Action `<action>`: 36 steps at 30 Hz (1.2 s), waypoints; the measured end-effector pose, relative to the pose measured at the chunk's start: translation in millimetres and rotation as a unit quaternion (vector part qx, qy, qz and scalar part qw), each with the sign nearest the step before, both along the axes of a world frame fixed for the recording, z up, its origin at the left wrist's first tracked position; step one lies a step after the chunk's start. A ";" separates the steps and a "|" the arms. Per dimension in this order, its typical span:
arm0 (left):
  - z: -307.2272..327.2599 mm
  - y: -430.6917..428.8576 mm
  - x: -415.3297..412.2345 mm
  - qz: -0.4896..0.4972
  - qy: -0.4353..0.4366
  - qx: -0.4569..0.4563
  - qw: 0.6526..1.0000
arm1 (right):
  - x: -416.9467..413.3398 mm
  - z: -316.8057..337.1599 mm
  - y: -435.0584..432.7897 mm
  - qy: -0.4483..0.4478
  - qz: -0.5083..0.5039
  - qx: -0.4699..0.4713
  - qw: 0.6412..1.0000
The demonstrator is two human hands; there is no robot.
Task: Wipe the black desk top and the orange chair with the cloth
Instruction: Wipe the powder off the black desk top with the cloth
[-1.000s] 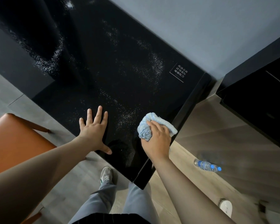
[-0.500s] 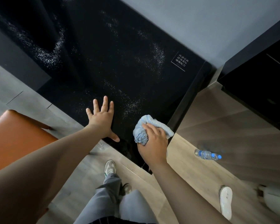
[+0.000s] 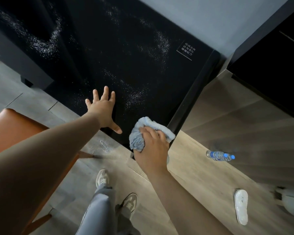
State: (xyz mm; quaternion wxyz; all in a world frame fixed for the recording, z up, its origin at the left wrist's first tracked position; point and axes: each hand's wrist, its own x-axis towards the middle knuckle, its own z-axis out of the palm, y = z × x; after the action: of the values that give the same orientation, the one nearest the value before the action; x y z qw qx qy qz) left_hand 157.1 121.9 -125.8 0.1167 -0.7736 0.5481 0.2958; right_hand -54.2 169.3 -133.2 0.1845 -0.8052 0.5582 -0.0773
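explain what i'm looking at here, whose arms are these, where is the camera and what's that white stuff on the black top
There is no machine here. A person wears a camera on the head, looking forward and down, so both arms are their own. The left hand lies flat, fingers spread, near the edge of the black desk top. The right hand grips a bunched light blue cloth at the desk's near corner. Scattered over the desk are white specks; I cannot tell what they are. An orange chair stands at the left. On the floor lie a water bottle and a white slipper, and the person's shoes show below.
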 end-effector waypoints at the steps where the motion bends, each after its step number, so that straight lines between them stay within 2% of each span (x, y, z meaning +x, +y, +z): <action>1: -0.1 0.2 0.2 0.001 -0.002 0.000 1.000 | 0.2 -0.2 4.8 0.005 0.004 -0.001 1.000; 11: -0.8 -2.6 1.5 -0.001 -0.005 0.014 1.000 | 8.5 5.4 41.1 0.038 -0.024 0.018 0.999; 23: 2.5 1.4 7.6 -0.036 -0.013 0.001 0.999 | 18.7 40.6 89.2 -0.027 -0.094 0.163 0.982; 32: 22.0 25.2 46.7 -0.132 0.033 -0.019 0.990 | 38.5 92.0 52.9 -0.120 -0.177 0.072 0.974; 36: 39.9 24.8 52.8 -0.136 0.056 -0.027 0.989 | 45.1 108.1 21.3 -0.136 -0.200 0.025 0.970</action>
State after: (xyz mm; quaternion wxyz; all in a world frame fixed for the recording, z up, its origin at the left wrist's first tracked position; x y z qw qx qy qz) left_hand 209.9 146.7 -85.9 0.1036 -0.6770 0.6617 0.3050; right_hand -9.1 190.7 -25.2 0.2596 -0.6543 0.6793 -0.2074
